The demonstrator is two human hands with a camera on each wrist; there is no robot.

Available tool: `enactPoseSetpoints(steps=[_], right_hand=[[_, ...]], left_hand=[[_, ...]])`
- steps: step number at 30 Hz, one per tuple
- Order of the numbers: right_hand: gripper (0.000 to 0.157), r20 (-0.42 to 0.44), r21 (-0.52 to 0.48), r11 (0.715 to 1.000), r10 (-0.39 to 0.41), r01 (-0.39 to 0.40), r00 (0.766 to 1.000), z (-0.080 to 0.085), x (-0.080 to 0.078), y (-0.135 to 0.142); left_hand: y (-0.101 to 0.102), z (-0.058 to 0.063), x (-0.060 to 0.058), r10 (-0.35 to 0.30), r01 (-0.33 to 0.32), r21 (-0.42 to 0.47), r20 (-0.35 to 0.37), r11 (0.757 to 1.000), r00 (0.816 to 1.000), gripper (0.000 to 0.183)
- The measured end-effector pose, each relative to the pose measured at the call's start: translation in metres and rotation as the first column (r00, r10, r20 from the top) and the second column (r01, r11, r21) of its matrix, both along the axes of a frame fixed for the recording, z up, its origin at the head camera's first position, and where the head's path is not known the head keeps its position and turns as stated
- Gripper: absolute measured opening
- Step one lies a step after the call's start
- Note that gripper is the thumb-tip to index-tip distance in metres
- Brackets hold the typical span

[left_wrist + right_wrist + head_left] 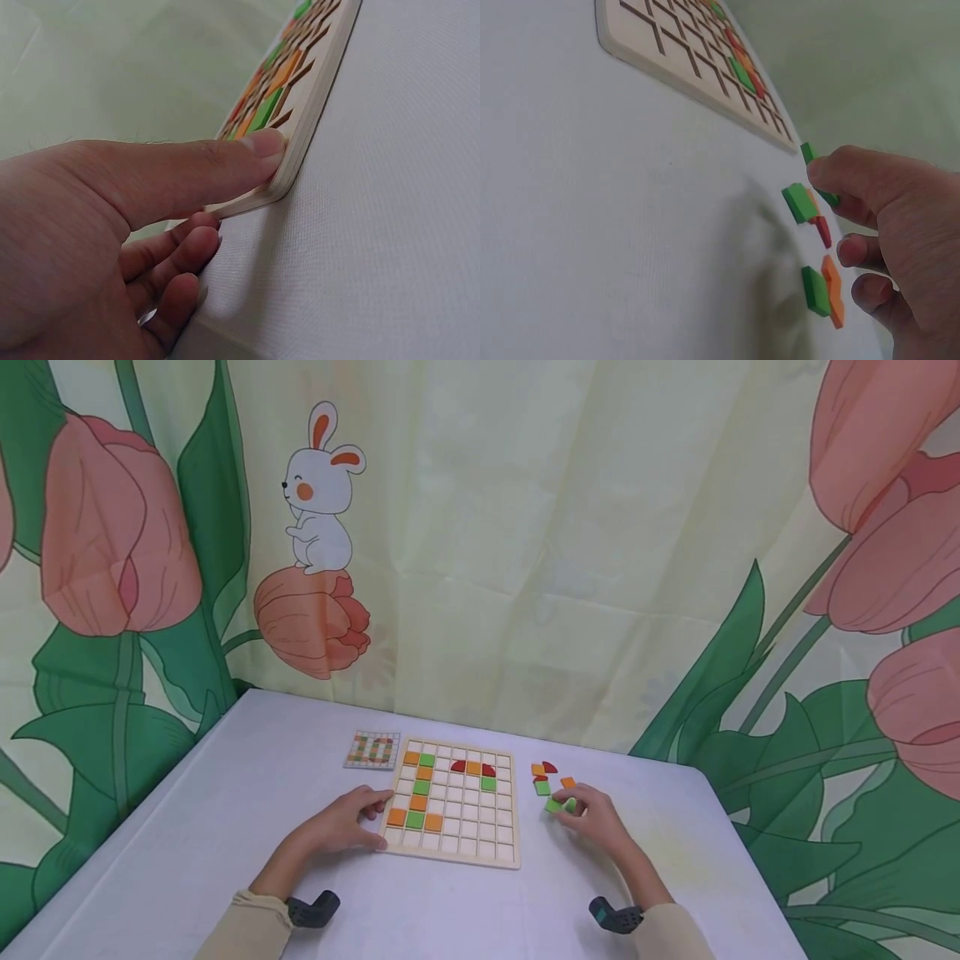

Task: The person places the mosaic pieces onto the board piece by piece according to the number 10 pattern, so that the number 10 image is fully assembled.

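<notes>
A wooden grid board (480,852) lies on the table, with orange, green and red pieces in some of its squares. My left hand (341,821) is at the board's left side. In the left wrist view its thumb (262,142) lies straight on the rim near a corner, and the other fingers bend loosely beside the edge. Right of the board, my right hand (596,818) pinches a green square tile (808,152) between thumb and forefinger, just above the table. Below it in the right wrist view lie another green tile (798,202) and a red piece (823,231).
A small pattern card (372,749) lies beside the board's upper left corner. Loose orange (537,770), red (551,767) and green (816,291) pieces lie near my right hand. A printed curtain (525,568) hangs behind the white-covered table (465,918).
</notes>
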State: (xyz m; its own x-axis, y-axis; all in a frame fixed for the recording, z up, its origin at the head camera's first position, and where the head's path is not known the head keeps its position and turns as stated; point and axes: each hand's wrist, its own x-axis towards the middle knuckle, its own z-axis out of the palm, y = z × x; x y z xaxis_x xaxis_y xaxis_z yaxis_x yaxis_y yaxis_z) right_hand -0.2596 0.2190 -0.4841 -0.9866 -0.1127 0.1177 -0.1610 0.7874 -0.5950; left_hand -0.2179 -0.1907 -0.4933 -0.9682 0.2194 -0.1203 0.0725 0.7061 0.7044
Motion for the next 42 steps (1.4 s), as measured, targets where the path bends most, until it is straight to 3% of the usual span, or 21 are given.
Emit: enactPoseSetpoints(steps=[21,42], right_hand=[[0.026,-0.018,-0.038,0.996,0.08,-0.08,0.997,0.012,-0.01,-0.041],[0.022,-0.012,-0.073,0.975,0.21,-0.21,0.978,0.004,-0.024,-0.082]], left_hand=[[-0.003,-0.002,-0.001,-0.002,0.002,-0.004,-0.013,1.0,1.0,0.081],[-0.001,-0.007,0.001,0.01,-0.01,-0.008,-0.016,1.0,1.0,0.081]])
